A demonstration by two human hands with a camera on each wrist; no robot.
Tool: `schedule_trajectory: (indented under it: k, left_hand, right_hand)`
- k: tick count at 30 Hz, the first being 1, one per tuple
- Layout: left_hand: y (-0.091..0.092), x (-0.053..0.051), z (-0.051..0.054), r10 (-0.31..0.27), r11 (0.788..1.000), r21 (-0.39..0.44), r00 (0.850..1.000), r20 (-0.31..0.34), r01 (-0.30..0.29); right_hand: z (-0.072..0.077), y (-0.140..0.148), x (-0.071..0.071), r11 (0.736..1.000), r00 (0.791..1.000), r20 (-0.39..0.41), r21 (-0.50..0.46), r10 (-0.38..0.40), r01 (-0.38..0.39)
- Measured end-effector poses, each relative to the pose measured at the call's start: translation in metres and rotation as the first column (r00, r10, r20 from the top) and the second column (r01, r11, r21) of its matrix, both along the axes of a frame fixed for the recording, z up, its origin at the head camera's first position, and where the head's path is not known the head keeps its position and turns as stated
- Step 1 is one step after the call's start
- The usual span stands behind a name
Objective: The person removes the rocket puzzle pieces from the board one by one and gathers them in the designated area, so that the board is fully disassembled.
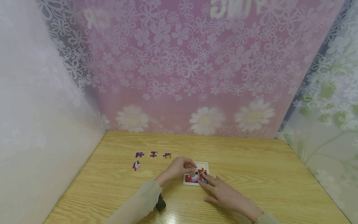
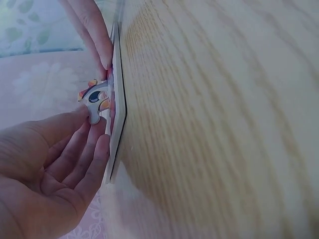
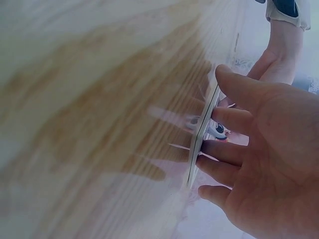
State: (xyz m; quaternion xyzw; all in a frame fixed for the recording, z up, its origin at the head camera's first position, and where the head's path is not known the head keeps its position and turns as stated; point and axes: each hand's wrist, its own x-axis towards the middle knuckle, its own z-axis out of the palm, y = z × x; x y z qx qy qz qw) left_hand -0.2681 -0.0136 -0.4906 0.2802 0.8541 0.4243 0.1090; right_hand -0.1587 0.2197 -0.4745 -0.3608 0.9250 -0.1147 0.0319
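Observation:
A small jigsaw puzzle board with a pale frame lies on the wooden table, part of its picture filled in with red, purple and white. My left hand reaches over its left side and pinches a puzzle piece between thumb and fingers. This piece shows a cartoon eye and some orange, and it stands tilted up from the board in the left wrist view. My right hand has its fingers extended, with fingertips touching the board's right and lower part. The fingers hide some of the picture.
Several loose puzzle pieces lie apart at the left: a purple one, a red and purple one, a purple and yellow one and a white and red one. Flowered cloth hangs behind the table.

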Motion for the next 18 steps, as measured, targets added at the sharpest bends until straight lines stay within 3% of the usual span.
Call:
schedule_trajectory:
  k: [13, 18]
  left_hand:
    - [0.0001, 0.0017, 0.0002, 0.049, 0.999, 0.017, 0.999, 0.02, -0.049]
    - [0.0003, 0.0005, -0.0009, 0.07, 0.997, 0.019, 0.998, -0.004, -0.07]
  right_hand:
    - [-0.0009, -0.0003, -0.0002, 1.0, 1.0, -0.004, 0.009, -0.005, 0.005]
    - [0.0005, -0.0009, 0.0, 1.0, 1.0, 0.016, 0.007, -0.008, 0.008]
